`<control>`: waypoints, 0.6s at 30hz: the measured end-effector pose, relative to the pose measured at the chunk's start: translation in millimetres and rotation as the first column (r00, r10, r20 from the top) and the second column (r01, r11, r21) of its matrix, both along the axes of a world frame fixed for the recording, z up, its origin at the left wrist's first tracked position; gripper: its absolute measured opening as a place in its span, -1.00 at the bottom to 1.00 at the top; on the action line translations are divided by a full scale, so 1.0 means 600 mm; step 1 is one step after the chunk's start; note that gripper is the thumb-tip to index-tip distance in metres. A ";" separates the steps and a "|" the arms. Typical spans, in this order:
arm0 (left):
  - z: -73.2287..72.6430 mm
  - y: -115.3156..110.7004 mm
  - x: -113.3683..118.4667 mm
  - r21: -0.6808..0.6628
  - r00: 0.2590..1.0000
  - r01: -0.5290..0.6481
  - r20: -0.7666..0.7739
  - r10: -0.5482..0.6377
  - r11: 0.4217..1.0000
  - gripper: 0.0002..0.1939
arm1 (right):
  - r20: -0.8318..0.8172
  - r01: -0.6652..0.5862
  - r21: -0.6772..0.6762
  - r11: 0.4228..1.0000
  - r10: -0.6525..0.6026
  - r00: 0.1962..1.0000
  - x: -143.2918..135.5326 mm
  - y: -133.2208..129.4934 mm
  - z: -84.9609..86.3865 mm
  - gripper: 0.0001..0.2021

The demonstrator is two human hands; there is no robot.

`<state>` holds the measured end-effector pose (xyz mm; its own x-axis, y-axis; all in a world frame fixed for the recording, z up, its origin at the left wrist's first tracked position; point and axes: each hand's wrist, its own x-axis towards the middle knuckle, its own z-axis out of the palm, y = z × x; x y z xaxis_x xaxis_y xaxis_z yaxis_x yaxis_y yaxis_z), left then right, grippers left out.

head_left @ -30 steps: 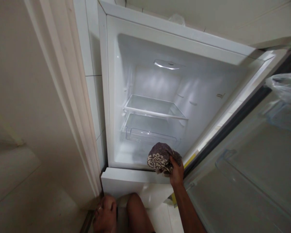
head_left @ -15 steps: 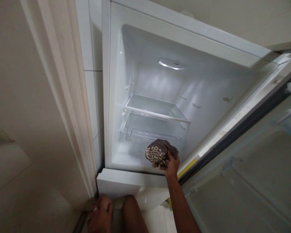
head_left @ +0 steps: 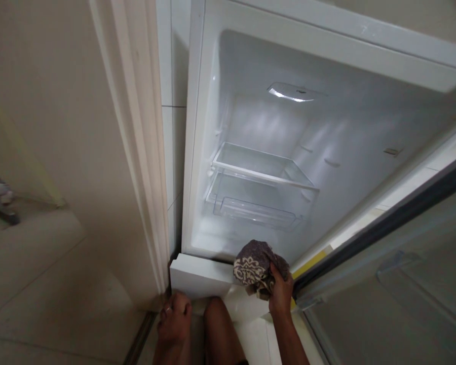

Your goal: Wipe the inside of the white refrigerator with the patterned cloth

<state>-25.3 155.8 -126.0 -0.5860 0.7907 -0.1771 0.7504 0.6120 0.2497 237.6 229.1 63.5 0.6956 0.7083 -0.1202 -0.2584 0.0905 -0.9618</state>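
Item: patterned cloth (head_left: pixel 259 266), bunched in the closed grip of the right hand (head_left: pixel 281 293) at the lower front lip of the open fridge (head_left: pixel 197 152), below the glass shelf (head_left: pixel 262 165) and clear drawer (head_left: pixel 256 210). Judged soft, light and limp, not fragile; best held as a wad gathered in the palm. Left hand (head_left: pixel 175 317) rests curled low on the floor beside the knee (head_left: pixel 217 317), holding nothing visible.

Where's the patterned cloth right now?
The patterned cloth is bunched in the right hand, low and right of centre in the head view, at the bottom front edge of the open fridge.
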 end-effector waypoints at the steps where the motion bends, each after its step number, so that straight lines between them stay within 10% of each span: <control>1: -0.002 0.000 0.000 -0.006 1.000 0.006 0.000 -0.006 1.000 -0.45 | 0.008 0.014 -0.008 1.000 -0.014 1.000 0.001 -0.003 -0.006 -0.34; 9: -0.005 -0.012 -0.010 -0.043 0.999 0.028 0.021 -0.028 0.999 -0.35 | 0.405 0.073 0.043 0.996 -0.084 0.910 0.003 0.017 0.007 -0.33; 18: 0.000 -0.014 -0.004 -0.014 0.999 0.043 0.007 -0.043 0.999 -0.40 | 0.437 -0.085 0.005 0.996 0.074 0.897 -0.028 0.073 -0.025 -0.32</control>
<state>-27.7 147.6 -125.9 -0.5504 0.8125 -0.1922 0.7743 0.5829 0.2464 220.6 272.9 48.4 0.6159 0.7623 0.1988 0.1788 0.1105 -0.9777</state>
